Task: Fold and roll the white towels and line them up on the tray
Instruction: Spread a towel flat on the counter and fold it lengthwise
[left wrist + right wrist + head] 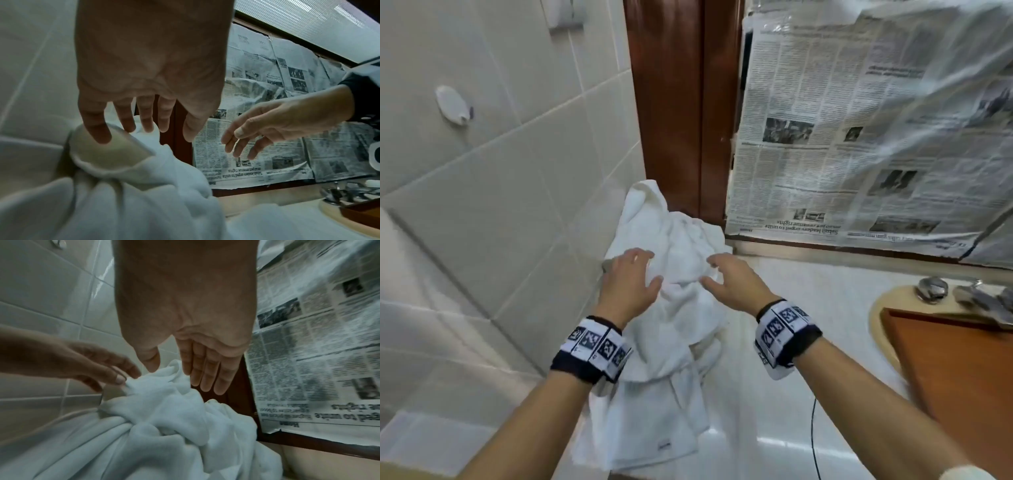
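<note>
Both forearms fill the lower frame; left hand (631, 274) and right hand (729, 279), fingers spread, hover over the crumpled towels (671, 308) at centre. Grabbing several layers together could drag the heap off the counter (774, 394).

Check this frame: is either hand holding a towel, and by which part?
Nothing is held. Left hand and right hand are open, fingers straight over the crumpled towel pile; light contact cannot be ruled out.
</note>
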`<state>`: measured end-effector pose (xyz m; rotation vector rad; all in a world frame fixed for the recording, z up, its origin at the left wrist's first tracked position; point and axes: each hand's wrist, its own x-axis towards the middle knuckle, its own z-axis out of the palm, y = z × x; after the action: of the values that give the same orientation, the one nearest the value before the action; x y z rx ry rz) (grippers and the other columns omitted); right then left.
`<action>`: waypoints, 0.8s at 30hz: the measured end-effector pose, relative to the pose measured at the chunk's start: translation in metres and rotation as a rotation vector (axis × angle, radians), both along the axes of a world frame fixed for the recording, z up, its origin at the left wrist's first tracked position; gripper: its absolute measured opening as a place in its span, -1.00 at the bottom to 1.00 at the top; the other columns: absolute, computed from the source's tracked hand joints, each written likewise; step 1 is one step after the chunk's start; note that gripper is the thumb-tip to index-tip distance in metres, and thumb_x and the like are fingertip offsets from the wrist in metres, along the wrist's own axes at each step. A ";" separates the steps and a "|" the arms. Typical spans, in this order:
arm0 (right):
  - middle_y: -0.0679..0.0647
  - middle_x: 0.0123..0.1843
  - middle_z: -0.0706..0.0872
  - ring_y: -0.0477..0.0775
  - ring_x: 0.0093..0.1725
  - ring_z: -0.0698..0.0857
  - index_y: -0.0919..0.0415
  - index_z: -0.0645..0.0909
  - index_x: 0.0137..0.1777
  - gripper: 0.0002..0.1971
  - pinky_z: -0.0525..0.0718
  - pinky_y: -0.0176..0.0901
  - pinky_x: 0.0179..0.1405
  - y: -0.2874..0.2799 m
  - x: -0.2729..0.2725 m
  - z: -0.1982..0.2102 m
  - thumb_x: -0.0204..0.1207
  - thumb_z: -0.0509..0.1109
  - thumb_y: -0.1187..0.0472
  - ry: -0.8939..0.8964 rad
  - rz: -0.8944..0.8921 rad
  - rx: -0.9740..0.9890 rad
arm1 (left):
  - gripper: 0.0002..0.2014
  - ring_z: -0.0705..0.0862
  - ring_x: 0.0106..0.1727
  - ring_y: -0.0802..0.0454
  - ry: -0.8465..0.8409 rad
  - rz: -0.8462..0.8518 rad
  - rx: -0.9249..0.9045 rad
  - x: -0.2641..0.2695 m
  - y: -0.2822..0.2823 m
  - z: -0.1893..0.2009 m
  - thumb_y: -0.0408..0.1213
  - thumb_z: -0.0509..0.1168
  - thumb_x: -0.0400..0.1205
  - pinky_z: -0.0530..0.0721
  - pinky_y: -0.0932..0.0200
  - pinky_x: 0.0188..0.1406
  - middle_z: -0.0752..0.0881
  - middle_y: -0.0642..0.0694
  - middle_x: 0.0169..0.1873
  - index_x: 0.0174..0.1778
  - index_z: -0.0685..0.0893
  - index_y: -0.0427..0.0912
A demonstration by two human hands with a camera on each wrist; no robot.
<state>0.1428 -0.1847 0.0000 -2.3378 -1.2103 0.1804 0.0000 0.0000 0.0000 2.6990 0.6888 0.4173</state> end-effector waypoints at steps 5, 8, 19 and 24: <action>0.10 0.54 0.48 0.14 0.49 0.47 0.19 0.39 0.59 -0.41 0.52 0.13 0.40 0.056 0.016 -0.009 0.66 0.31 -0.11 0.002 0.020 -0.064 | -0.39 0.37 0.51 -0.22 0.033 0.112 0.094 0.017 0.034 -0.002 -0.29 0.42 0.49 0.41 -0.14 0.50 0.42 -0.10 0.56 0.52 0.53 -0.04; 0.13 0.59 0.41 0.19 0.53 0.42 0.20 0.34 0.61 -0.38 0.50 0.14 0.42 0.082 0.026 -0.016 0.65 0.34 -0.08 -0.007 0.056 -0.052 | -0.38 0.35 0.50 -0.21 0.062 0.086 0.074 0.023 0.043 -0.012 -0.40 0.43 0.50 0.40 -0.09 0.51 0.40 -0.09 0.57 0.51 0.54 -0.02; -0.04 -0.23 0.56 0.01 -0.21 0.51 0.18 0.55 -0.01 -0.80 0.41 -0.11 -0.14 0.103 0.038 -0.027 0.54 0.52 0.16 0.235 0.061 0.201 | -0.82 0.71 0.00 -0.22 -0.064 0.104 0.017 0.023 0.040 0.004 -0.11 0.31 0.68 0.69 -0.13 -0.11 0.76 -0.08 -0.05 0.12 0.76 -0.02; -0.07 -0.41 0.46 -0.11 -0.42 0.38 0.23 0.50 -0.25 -0.71 0.35 -0.31 -0.43 0.059 0.036 -0.011 0.54 0.54 0.15 0.300 0.083 0.258 | -0.77 0.75 -0.30 0.03 -0.222 -0.035 -0.160 0.008 0.022 0.022 -0.17 0.35 0.69 0.74 0.01 -0.11 0.73 -0.01 -0.35 0.25 0.60 0.12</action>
<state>0.1785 -0.1261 -0.0112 -1.9593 -1.1089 0.3658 0.0084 0.0222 0.0216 2.4629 0.5841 0.6147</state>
